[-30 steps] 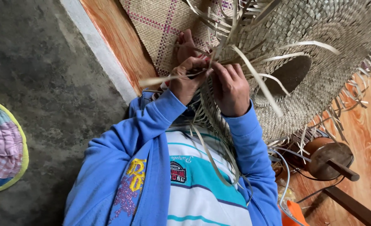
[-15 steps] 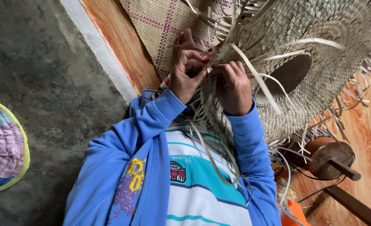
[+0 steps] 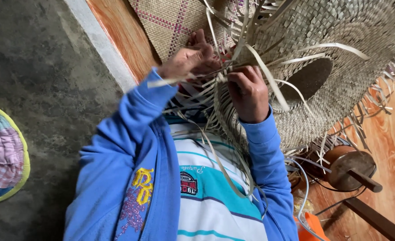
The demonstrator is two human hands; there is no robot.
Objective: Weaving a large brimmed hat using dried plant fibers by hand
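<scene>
Up against the person's chest, a wide, half-woven hat of pale flat straw strips (image 3: pixel 340 58) is held with its unfinished edge turned toward the blue sleeves. At that edge the left hand (image 3: pixel 191 60) has its fingers (image 3: pixel 206 58) pressed together, pinching a few loose pale strips (image 3: pixel 193 89) that fan out from the weave. Just beside it, the right hand (image 3: pixel 249 93) curls its fingers (image 3: pixel 238 82) over the woven edge, gripping the plaited part and a strand or two; exactly which strand I cannot tell. More long strips (image 3: pixel 224 165) trail down over the striped shirt.

I would judge the hat very light and springy: the woven body keeps its shape but bends readily, while the free strips are thin, smooth and likely to crease or split if folded hard. The firm, already plaited edge looks like the safest place to grip, with each strand taken close to where it leaves the weave.

Behind the hat lies a flat woven mat with pink checks (image 3: pixel 170 22) on an orange wooden floor (image 3: pixel 117 31). A brown wooden spool-like tool (image 3: pixel 347 167) sits near the right elbow, and a round patchwork cushion with a yellow rim (image 3: pixel 3 156) rests well apart on the grey concrete (image 3: pixel 41 80).
</scene>
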